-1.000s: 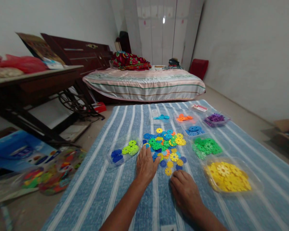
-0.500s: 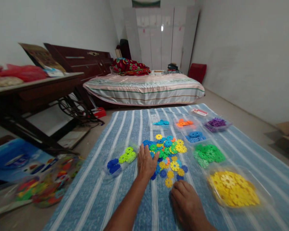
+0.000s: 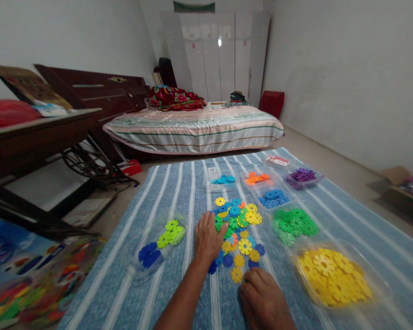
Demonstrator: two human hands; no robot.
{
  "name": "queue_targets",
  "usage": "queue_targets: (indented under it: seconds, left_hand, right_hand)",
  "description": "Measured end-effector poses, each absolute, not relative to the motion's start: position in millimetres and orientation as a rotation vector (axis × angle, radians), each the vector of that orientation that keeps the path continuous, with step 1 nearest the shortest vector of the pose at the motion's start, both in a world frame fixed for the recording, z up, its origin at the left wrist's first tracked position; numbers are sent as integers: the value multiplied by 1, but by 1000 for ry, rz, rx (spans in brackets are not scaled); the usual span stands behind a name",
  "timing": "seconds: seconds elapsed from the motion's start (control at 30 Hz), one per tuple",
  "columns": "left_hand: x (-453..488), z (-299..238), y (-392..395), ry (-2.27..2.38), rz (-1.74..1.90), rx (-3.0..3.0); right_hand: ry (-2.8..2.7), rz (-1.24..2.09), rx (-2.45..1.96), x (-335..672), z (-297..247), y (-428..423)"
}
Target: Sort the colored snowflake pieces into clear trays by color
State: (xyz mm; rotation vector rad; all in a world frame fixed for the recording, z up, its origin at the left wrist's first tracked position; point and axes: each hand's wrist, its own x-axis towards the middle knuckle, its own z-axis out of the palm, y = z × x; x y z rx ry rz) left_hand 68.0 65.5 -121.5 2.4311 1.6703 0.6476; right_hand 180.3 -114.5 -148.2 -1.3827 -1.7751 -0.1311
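Left hand [image 3: 207, 238] lies flat, fingers spread, on seemingly light, stiff plastic discs [image 3: 244, 246], best pinched at the rim; right hand [image 3: 261, 298] curls nearby, hold unclear

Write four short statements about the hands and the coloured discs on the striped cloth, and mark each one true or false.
1. The left hand lies palm down on the mixed pile of discs. True.
2. The right hand rests on the yellow discs. False: it sits on the striped cloth at the pile's near edge, apart from the yellow ones.
3. Left of the left hand, dark blue discs lie beside lime discs. True.
4. The purple discs lie nearest the person. False: they lie far off, at the right.
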Motion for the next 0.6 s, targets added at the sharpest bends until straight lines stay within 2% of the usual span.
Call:
queue_targets:
  seconds: [0.37,0.47,0.6]
  left_hand:
    - [66,-143,-21,1377,851,2491]
    - [68,-130,1,1394,915,2496]
    - [81,-104,76,1463,854,2475]
  right_hand:
    - [-1724,-173,-1210,188,-147,-110]
    - [-1754,-230,-1182,190,-149,-108]
    - [-1593,-266,-1236,181,-153,-105]
